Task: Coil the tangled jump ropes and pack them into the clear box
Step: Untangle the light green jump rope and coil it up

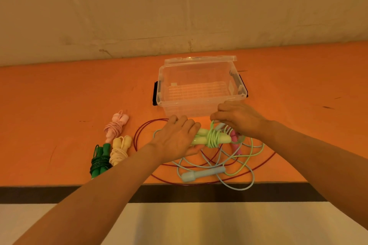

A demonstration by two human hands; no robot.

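Your left hand (177, 137) grips the 2 light green handles (201, 139) side by side, fingers curled over their near ends, while your right hand (236, 118) pinches a loop of the light green cord (212, 138) and holds it above the wraps already bunched around the handles. The bundle hangs just in front of the clear box (201, 87), which sits open on the orange table (59, 93) with its lid tipped back and nothing visible inside.

3 ropes lie finished to your left: a pink bundle (115, 125) farthest back, a cream bundle (119, 150) nearer you, and a dark green bundle (100, 161) touching the cream one. None is in the box yet.

The step in hand looks like the winding of rope number 4, roughly mid-wrap. A good length of light green cord trails loose on the table to your right, threaded through a tangle with a dark red rope (151, 128), a light blue rope whose handle (203, 173) lies near the table's front edge, and a pink handle (236, 143) under your right wrist.

The next move likely calls for a firm hold on the handles while your right hand draws the remaining green slack free of the red and blue loops, then lays it round the bundle turn by turn. A pull against a crossing cord may drag the others along or snag, so ease it out. Which rope the pink handle belongs to cannot be told from here.
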